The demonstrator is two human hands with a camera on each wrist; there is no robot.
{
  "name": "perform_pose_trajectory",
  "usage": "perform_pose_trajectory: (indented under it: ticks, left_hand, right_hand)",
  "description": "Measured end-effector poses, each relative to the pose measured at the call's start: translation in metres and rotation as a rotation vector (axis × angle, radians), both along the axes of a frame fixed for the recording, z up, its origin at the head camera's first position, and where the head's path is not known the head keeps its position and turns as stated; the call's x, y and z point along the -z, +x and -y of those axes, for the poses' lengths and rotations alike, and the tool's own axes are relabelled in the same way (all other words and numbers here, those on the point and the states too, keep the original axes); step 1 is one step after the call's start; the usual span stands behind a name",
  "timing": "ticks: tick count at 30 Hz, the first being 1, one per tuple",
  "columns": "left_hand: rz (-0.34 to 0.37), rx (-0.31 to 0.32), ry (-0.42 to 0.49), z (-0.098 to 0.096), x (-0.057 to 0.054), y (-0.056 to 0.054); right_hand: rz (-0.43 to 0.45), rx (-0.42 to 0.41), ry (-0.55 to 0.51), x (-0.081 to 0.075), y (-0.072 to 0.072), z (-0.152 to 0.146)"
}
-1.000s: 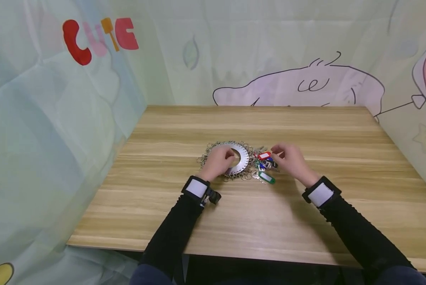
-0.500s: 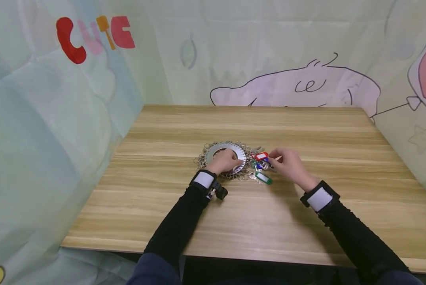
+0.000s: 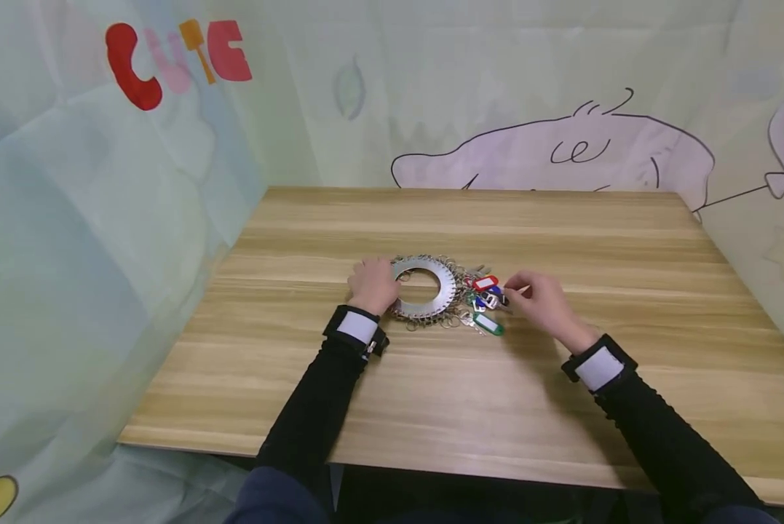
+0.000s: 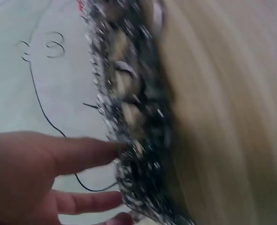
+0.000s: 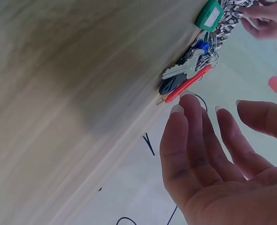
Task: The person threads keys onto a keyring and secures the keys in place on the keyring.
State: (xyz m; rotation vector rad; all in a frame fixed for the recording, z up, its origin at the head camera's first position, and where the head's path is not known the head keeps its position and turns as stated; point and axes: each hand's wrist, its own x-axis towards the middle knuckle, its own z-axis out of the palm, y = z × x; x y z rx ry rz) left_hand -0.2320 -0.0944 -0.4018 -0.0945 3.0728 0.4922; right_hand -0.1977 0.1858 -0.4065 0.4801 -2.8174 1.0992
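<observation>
A silver key ring (image 3: 447, 280), a flat metal disc edged with many small wire loops, lies on the wooden table. From its right side a cluster of keys spreads out, with a red key tag (image 3: 485, 282) and a green key tag (image 3: 488, 324). My left hand (image 3: 373, 285) is at the disc's left edge; in the left wrist view its fairly straight fingers (image 4: 82, 154) reach the blurred loops (image 4: 129, 108). To the right, my right hand (image 3: 544, 302) hovers beside the keys. Its fingers (image 5: 173, 145) are loosely bent, holding nothing, close to the red tag (image 5: 188, 84).
The wooden table (image 3: 496, 407) stretches on all sides of the key ring. Printed fabric walls (image 3: 169, 240) rise behind the table and along its sides. A black band circles each wrist.
My left hand has moved left from over the disc's middle to its left edge, uncovering the disc. My right hand stays beside the keys. The view has shifted slightly.
</observation>
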Motion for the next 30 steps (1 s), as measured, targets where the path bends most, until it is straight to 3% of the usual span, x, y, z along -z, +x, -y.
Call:
perform_pose_trajectory:
  ticks: [3,8,13,16,20,22,26,30]
  left_hand:
    - [0.102,-0.018,0.002,0.004,0.000,-0.006]
    - [0.135,0.009,0.025,0.004,0.001,-0.022]
    - [0.118,0.008,0.335,0.003,-0.001,-0.036]
    - [0.066,0.086,0.585,0.001,-0.009,-0.039]
    - [0.031,0.205,0.880,-0.006,-0.031,-0.037]
    - [0.029,0.239,0.970,-0.012,-0.045,-0.035]
    - [-0.033,0.332,0.968,-0.025,-0.081,-0.028]
    - [-0.105,0.467,0.917,-0.036,-0.122,-0.017]
  right_hand:
    - [0.005,-0.006,-0.004,0.000,0.000,-0.001]
    - [0.021,-0.021,-0.025,-0.003,0.000,0.003]
    - [0.014,-0.020,-0.030,-0.002,0.001,0.003]
    - [0.005,-0.016,-0.029,-0.002,0.001,0.002]
    - [0.006,-0.011,-0.036,-0.003,0.000,0.003]
    - [0.011,-0.012,-0.046,-0.004,-0.003,0.004]
    - [0.038,-0.035,-0.065,-0.006,-0.010,0.006]
    - [0.160,-0.110,-0.166,-0.009,-0.019,0.009]
